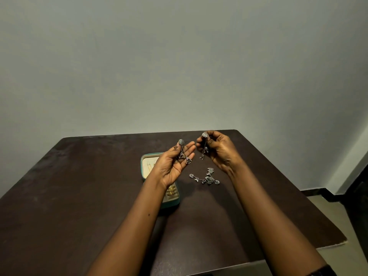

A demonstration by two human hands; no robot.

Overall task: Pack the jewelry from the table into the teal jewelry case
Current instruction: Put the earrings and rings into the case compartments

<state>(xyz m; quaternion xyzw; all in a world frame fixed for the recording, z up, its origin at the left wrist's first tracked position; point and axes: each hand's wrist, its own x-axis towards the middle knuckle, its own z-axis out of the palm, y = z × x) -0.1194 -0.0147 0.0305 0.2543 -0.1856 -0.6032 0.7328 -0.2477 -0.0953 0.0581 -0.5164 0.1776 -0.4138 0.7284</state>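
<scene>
My left hand (175, 162) is raised above the table, palm up, pinching a silver dangling earring (182, 151) by its flower-shaped top. My right hand (217, 150) holds the matching silver earring (204, 145) the same way, its chain hanging down. Both hands hover over the far middle of the dark table. The teal jewelry case (145, 166) lies open below my left hand and wrist, cream-lined, with gold pieces (171, 191) in its near compartment. A silver necklace (207, 177) with flower pieces and small pearls lies on the table under my right hand.
The dark brown table (79, 196) stands against a pale wall. Its right edge drops to a tiled floor (338, 212) with a dark skirting strip.
</scene>
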